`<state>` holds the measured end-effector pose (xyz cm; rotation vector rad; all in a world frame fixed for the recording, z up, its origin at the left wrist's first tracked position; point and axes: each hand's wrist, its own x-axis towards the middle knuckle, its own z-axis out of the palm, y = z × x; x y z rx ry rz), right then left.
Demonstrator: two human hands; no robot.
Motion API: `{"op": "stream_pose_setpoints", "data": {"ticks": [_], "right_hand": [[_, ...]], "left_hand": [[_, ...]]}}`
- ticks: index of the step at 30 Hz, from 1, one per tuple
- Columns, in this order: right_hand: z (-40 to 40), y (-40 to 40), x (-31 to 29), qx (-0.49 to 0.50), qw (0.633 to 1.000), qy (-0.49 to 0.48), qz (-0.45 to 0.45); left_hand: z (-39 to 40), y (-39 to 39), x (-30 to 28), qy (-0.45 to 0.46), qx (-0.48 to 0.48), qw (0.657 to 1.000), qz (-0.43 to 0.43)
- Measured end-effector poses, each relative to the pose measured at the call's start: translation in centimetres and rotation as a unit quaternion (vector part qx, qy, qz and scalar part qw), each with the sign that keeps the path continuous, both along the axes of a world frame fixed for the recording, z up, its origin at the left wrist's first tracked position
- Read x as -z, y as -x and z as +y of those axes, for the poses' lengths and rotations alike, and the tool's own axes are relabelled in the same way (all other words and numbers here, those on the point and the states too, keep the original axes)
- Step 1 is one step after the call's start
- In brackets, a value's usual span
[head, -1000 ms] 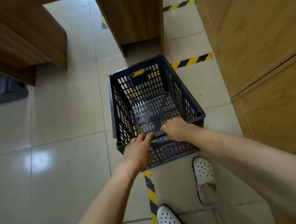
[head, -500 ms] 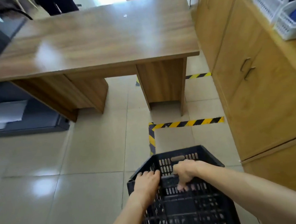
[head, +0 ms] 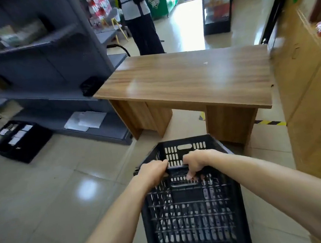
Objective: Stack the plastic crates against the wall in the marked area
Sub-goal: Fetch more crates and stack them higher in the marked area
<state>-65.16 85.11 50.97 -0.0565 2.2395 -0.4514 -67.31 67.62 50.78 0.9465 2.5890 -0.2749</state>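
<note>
Fingers (head: 189,176) curl over the crate (head: 191,213) rim — both arms outstretched.

What we cannot make out: covered fingers, cropped edges, smeared shelves.

We lose the left hand's (head: 153,171) fingertips behind the near rim of the black crate (head: 191,213), and the right hand (head: 194,162) hides part of that rim; the crate's lower edge and both forearms are cut by the bottom of the frame. At upper left the grey shelving (head: 36,61) is motion-blurred, so we cannot tell its goods. The standing person (head: 139,18) at top centre is cropped by the frame's top edge. The labels in the black tray (head: 15,140) at left are too small to read. The striped floor tape (head: 270,122) runs behind the wooden desk (head: 189,80).
</note>
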Motion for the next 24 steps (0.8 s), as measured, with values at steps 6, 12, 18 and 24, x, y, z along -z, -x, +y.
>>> {"op": "stream_pose_setpoints", "data": {"ticks": [6, 12, 18, 24], "right_hand": [[-7.2, 3.2, -8.6, -0.133, 0.978, -0.070, 0.142], [-17.0, 5.1, -17.9, -0.247, 0.934, -0.111, 0.233], [-29.2, 4.0, -23.5, -0.298, 0.923, -0.052, 0.239], [-41.7, -0.5, -27.2, -0.377, 0.891, 0.005, 0.252]], "left_hand": [[-7.9, 0.6, -7.4, -0.040, -0.067, 0.993, 0.086], [-18.3, -0.4, -14.8, -0.105, -0.165, 0.974, 0.115], [-30.1, -4.2, -21.5, -0.101, -0.247, 0.956, 0.122], [-41.9, -11.7, -26.6, -0.088, -0.341, 0.926, 0.137]]}}
